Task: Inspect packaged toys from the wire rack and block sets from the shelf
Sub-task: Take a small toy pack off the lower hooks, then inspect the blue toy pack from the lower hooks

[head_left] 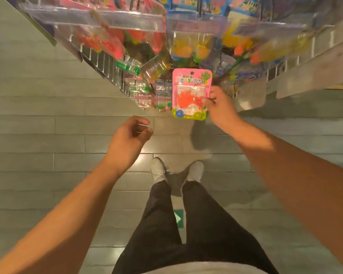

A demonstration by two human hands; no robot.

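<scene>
A pink blister pack [190,91] with a red sticky-hand toy and two small balls inside hangs in front of me, printed face up. My right hand [221,108] pinches its right edge with thumb and fingers. My left hand [130,136] hovers lower left of the pack, fingers loosely curled, holding nothing. The wire rack [115,76] ahead carries several more packaged toys.
Clear plastic shelf lips [131,20] and hanging toy packs crowd the space above the rack. A pale shelf [313,76] runs along the right. Grey plank floor [48,135] lies below, with my two shoes [176,171] and a green floor sticker [178,218].
</scene>
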